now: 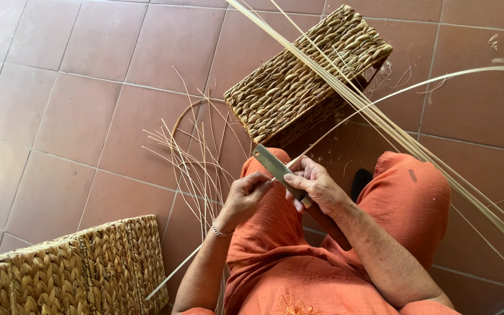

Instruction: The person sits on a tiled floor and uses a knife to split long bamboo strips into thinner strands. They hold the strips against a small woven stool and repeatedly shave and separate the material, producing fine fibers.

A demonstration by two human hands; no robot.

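My right hand (315,185) grips a flat metal knife blade (270,162) with a wooden handle (325,224), held over my knees in orange cloth. A thin pale cane strip (415,87) arcs from that hand up to the right edge. My left hand (245,195), with a thin bracelet at the wrist, pinches the strip right beside the blade; another length of strip (173,273) runs down to the lower left. A bundle of long pale strips (380,119) crosses diagonally from the top middle to the lower right.
A woven basket (304,73) lies tilted on the tiled floor ahead of my knees. A second woven basket (71,268) stands at the lower left. Several loose thin strips (196,157) lie scattered between them. A dark sandal (361,182) shows between my knees.
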